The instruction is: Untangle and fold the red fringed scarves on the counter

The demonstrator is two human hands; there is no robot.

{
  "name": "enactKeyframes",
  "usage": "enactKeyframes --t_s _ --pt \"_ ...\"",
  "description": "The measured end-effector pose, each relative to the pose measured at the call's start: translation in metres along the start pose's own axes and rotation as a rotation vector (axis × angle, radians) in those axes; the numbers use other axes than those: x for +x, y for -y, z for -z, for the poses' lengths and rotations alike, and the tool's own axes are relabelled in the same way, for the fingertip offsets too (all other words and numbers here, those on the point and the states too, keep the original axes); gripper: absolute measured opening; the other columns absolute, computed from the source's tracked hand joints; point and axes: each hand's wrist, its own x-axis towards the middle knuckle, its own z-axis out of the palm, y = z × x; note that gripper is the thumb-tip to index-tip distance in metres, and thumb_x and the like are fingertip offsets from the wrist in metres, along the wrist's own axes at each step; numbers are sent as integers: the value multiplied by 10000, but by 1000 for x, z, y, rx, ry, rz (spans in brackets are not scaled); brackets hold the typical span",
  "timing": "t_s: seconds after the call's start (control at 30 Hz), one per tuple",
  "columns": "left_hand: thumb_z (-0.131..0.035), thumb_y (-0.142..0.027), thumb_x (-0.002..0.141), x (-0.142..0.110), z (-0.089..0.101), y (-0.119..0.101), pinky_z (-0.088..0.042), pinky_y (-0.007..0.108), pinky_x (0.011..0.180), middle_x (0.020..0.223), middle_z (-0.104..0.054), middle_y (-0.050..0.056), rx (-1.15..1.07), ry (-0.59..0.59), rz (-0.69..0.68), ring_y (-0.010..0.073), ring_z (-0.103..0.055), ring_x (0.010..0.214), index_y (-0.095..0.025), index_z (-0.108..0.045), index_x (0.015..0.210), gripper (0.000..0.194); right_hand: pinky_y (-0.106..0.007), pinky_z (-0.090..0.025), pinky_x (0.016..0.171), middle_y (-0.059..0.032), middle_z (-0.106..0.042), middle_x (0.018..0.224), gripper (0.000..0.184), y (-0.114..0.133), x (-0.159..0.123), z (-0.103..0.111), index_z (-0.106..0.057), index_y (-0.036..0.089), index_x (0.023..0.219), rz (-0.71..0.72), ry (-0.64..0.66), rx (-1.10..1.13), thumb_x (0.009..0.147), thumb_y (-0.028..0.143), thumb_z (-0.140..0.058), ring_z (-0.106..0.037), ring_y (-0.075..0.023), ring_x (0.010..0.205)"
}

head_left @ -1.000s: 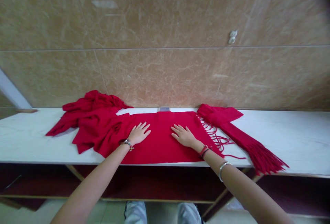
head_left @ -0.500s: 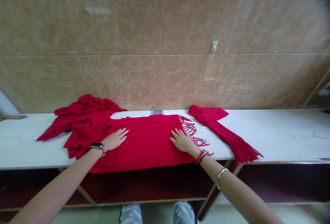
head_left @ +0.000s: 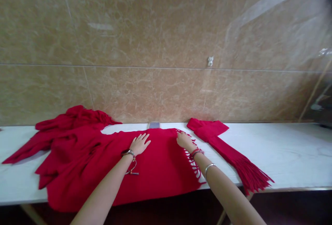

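A wide red scarf (head_left: pixel 155 169) with a fringe along its right end lies over the white counter, flat on the right and bunched in folds on the left. Its front edge hangs over the counter's edge. Fingers spread, my left hand (head_left: pixel 140 144) rests flat on the scarf's upper middle. At the upper right corner, beside the fringe, my right hand (head_left: pixel 184 140) has its fingers curled closed on the scarf's edge; the fingertips are partly hidden. To the right lies another red scarf (head_left: pixel 207 130), folded narrow and bent, its fringe hanging past the front edge.
Crumpled red cloth (head_left: pixel 75 118) is heaped at the back left against the tiled wall (head_left: pixel 155 93). A small grey flat object (head_left: pixel 154 125) sits at the back of the white counter (head_left: pixel 290 152). A small cat figure (head_left: pixel 210 61) is fixed to the wall. Dark shelf space shows below.
My left hand has slid right across the scarf and stays flat. My right hand has gone from lying flat to closing at the fringed corner. The view has also shifted.
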Motion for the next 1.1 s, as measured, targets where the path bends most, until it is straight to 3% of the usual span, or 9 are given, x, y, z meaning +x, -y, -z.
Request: enactKeyframes --t_s 0.13,0.3,0.37,0.47,0.6,0.8,1.0,1.1 --pt "-257 -442 887 -1 -9 7 -226 414 1031 1420 -292 70 -16 -5 13 220 -240 1310 -203 -282 1367 537 -394 -418 783 -163 -552 1118 351 -20 -10 -13 -564 148 1102 -190 -56 -28 860 205 -316 -501 -283 1035" --pt "-263 -447 885 0 -9 6 -229 387 1036 1413 -309 66 -48 -32 30 214 -262 1301 -176 -298 1357 546 -371 -423 747 -199 -529 1085 350 -37 -8 -8 -615 105 1002 -306 -46 -56 848 158 -305 -507 -284 995" --pt "-264 -452 884 1 -11 7 -225 376 1041 1409 -313 82 -62 -39 42 210 -264 1300 -146 -306 1352 561 -352 -415 758 -199 -517 1090 346 -34 -1 -3 -609 98 1000 -259 -74 -56 849 148 -302 -497 -273 1005" --pt "-264 -458 882 3 -13 8 -211 369 1049 1411 -306 89 -71 -26 57 208 -258 1303 -126 -332 1338 568 -312 -400 792 -166 -538 1070 323 -23 15 -1 -587 113 1032 -72 -94 -17 857 166 -320 -501 -230 995" --pt "-252 -459 882 2 -11 9 -206 366 1054 1416 -295 85 -68 -8 58 203 -246 1308 -118 -342 1333 573 -271 -383 833 -109 -577 1076 299 -10 32 -15 -578 156 1063 72 -33 31 851 199 -372 -522 -179 986" --pt "-249 -503 865 -1 -4 4 -196 445 1043 1434 -246 85 -47 36 153 240 -201 1322 -154 -326 1345 598 -339 -380 861 -142 -541 1170 369 -15 35 -38 -547 153 1135 20 -6 34 879 314 -336 -478 -230 1088" --pt "-271 -551 836 -1 0 2 -168 471 1046 1443 -215 93 -61 78 175 260 -168 1329 -149 -293 1364 664 -366 -418 785 -181 -556 1096 333 -32 35 -27 -556 126 1098 -139 -44 -23 869 235 -340 -521 -267 1011" --pt "-267 -554 833 -1 -1 2 -160 468 1053 1446 -207 87 -60 86 173 258 -164 1330 -134 -272 1375 685 -328 -395 835 -162 -547 1118 338 -24 42 -21 -537 142 1130 -48 -98 -8 877 208 -323 -497 -237 1043"
